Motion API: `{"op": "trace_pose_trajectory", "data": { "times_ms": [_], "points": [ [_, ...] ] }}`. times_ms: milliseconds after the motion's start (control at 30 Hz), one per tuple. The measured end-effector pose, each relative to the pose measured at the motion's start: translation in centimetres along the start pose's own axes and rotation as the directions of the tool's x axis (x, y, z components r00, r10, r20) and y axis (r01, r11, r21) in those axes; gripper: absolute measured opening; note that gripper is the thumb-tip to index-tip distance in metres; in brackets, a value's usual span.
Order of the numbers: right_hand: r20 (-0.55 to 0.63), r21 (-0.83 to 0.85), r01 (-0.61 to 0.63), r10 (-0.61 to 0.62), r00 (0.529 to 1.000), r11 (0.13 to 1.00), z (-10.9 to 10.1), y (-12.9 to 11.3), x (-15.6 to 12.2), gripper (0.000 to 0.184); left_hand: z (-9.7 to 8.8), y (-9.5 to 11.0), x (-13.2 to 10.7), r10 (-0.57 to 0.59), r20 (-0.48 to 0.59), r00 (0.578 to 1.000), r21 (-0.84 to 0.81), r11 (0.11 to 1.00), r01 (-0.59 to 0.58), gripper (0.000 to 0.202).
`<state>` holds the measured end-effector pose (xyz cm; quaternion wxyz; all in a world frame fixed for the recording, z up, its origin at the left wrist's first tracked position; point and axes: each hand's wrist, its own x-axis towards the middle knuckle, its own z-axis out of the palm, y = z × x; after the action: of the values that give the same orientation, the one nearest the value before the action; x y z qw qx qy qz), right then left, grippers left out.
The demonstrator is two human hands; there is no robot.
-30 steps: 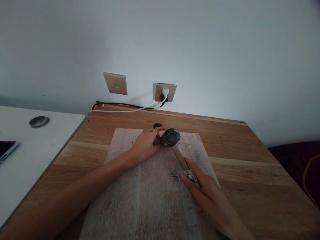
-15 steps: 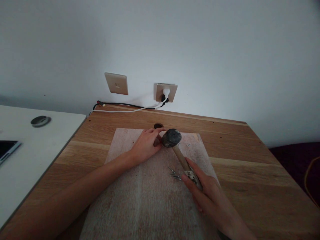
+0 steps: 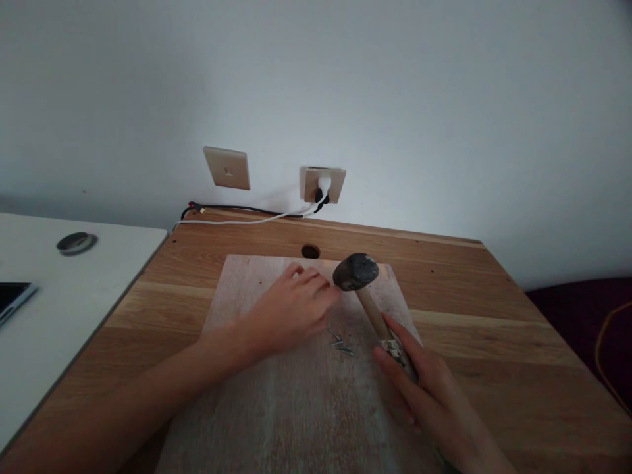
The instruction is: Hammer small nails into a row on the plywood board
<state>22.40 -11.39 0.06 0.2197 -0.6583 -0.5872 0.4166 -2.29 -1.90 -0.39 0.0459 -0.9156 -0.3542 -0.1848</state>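
My right hand point(image 3: 419, 382) is wrapped round the handle of a rubber mallet point(image 3: 356, 271). The mallet has a black head and a wooden handle, and its head is raised over the far right part of a worn, pale wooden board point(image 3: 276, 415). My left hand point(image 3: 299, 303) is over the board just left of the mallet head. Its fingers are bent and apart, slightly blurred, with the fingertips partly hidden, and nothing shows in them. Several small silver nails point(image 3: 342, 345) lie loose on the board between my hands.
Under the board is a brown wooden desk point(image 3: 469, 336) with a round cable hole point(image 3: 311, 251). Black and white cables point(image 3: 237, 222) run along the wall to a socket point(image 3: 324, 184). At left stands a white table point(image 3: 118, 263) with a round dark-topped object point(image 3: 74, 242) and a device point(image 3: 14, 296).
My left hand has drawn back from the board's far edge towards the loose nails. The mallet, still in my right hand, has shifted slightly right.
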Motion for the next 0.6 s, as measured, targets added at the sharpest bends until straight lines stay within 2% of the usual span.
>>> {"op": "trace_pose_trajectory", "data": {
  "times_ms": [67, 167, 300, 433, 500, 567, 600],
  "points": [
    [-0.038, 0.039, -0.043, 0.045, 0.998, 0.998, -0.3, -0.4, -0.5, 0.082, -0.8, 1.4, -0.3, 0.15, 0.005, 0.989, 0.096, 0.984, -0.149, 0.007],
    [-0.09, 0.061, -0.082, 0.088, 0.992, 0.995, -0.6, -0.9, -1.5, 0.08, -0.7, 3.0, -0.8, 0.286, 0.014, 0.958, 0.159, 0.945, -0.284, 0.006],
    [-0.113, -0.042, -0.104, 0.099, 0.989, 0.994, -0.8, 0.5, -2.9, 0.075, 0.9, 4.4, -1.2, 0.379, -0.027, 0.925, 0.197, 0.909, -0.367, 0.01],
    [-0.174, -0.137, -0.076, 0.052, 0.983, 0.988, -0.8, 3.3, -4.1, 0.065, 1.1, 4.1, -1.4, 0.4, -0.093, 0.912, 0.183, 0.907, -0.379, 0.007],
    [-0.126, -0.137, -0.09, 0.072, 0.989, 0.987, -0.9, 4.4, -4.4, 0.066, 0.8, 2.8, -1.4, 0.366, -0.084, 0.927, 0.127, 0.926, -0.354, 0.004],
    [-0.072, -0.141, -0.068, 0.059, 0.996, 0.988, -1.1, 4.9, -4.6, 0.064, 0.8, 0.8, -1.5, 0.244, -0.068, 0.967, 0.025, 0.97, -0.243, 0.006],
    [-0.058, -0.146, -0.044, 0.036, 0.998, 0.988, -1.2, 5.0, -4.5, 0.06, 0.9, -0.3, -1.5, 0.14, -0.062, 0.988, -0.05, 0.988, -0.144, 0.009]
  ]
}}
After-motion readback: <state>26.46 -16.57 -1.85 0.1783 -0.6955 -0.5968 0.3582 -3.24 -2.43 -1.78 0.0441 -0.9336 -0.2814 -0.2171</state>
